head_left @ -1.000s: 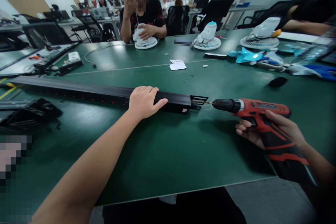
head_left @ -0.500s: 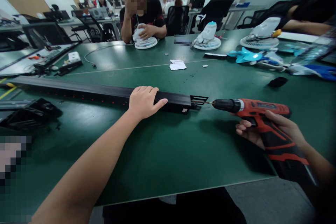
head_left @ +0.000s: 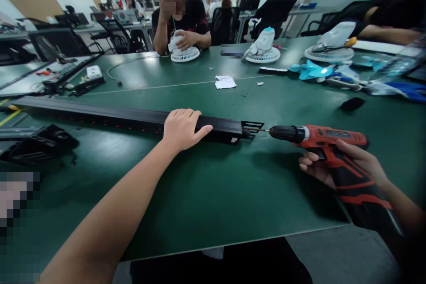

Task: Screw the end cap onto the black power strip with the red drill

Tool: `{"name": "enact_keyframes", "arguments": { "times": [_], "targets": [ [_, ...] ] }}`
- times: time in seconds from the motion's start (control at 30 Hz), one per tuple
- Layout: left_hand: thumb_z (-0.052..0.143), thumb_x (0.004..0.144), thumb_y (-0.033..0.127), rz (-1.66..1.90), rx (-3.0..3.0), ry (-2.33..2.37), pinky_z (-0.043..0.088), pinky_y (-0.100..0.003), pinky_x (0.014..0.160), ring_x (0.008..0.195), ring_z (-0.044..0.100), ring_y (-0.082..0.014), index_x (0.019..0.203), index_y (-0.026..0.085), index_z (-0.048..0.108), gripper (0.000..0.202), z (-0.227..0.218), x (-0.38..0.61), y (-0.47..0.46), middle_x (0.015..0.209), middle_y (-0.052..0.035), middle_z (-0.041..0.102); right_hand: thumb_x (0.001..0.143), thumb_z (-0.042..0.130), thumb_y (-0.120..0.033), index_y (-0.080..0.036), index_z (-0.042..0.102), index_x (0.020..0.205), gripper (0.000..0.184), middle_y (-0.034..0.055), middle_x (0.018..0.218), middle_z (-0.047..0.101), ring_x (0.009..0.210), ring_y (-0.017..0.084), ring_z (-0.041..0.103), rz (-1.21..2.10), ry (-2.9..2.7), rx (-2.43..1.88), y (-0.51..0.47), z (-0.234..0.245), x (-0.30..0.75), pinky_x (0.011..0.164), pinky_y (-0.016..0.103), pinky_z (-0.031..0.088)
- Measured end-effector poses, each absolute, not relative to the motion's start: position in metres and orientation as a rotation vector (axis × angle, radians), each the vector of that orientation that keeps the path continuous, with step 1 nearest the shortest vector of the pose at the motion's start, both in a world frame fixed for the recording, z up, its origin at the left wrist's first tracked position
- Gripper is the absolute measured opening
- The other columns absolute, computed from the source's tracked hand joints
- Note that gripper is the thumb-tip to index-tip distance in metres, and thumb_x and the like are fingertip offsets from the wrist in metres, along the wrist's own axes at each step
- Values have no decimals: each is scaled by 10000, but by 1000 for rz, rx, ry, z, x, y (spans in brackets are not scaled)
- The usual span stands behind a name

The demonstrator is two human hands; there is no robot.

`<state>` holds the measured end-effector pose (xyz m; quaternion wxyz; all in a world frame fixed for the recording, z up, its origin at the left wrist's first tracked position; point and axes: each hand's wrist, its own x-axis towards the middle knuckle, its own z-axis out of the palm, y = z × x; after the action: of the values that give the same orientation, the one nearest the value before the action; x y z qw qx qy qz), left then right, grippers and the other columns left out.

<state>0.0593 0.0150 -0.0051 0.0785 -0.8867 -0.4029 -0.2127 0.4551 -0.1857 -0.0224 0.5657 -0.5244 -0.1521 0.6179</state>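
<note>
My right hand [head_left: 357,153] is closed round the grip of a red and black cordless drill [head_left: 333,137], index finger by the trigger. From its chuck a long thin bit [head_left: 256,129] points left and meets the end of a long black bar [head_left: 133,117], where a slotted black bracket [head_left: 253,125] and a small knob-like part stick out. The exact tip of the bit is hidden. My left hand [head_left: 182,129] grips the bar near that end, with fingers over the top and the thumb along the near side. Small red marks run along the bar's near side.
Black brackets [head_left: 36,144] lie at the left. White fan units [head_left: 262,49] stand across the green table [head_left: 233,195]; a person opposite holds one [head_left: 184,53]. White paper [head_left: 225,82], blue plastic pieces [head_left: 311,71] and a small black object [head_left: 353,104] lie farther back.
Both hands, the drill and the bar stay in nearly the same place. The person opposite shifts the raised hand slightly.
</note>
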Motion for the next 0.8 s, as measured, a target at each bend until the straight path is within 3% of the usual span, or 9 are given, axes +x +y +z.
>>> {"name": "enact_keyframes", "arguments": {
  "times": [0.27,0.8],
  "targets": [
    [344,1069,716,-629,-2652,-1198,507,-514,1058,1140,723,-356,1237,201,765,686,-5,59,15,1183,-136,802,875,674,-536,-212,819,1181,469,74,751,716,749,281,738,1435,-248,-1247,-184,-18,450,791,352,713],
    [341,1068,714,-626,-2655,-1208,490,-518,1068,1149,714,-361,1254,189,761,698,-6,59,15,1200,-145,794,902,655,-569,-237,822,1180,464,76,769,712,776,292,751,1437,-319,-1252,-185,-21,454,862,380,703]
  ]
}}
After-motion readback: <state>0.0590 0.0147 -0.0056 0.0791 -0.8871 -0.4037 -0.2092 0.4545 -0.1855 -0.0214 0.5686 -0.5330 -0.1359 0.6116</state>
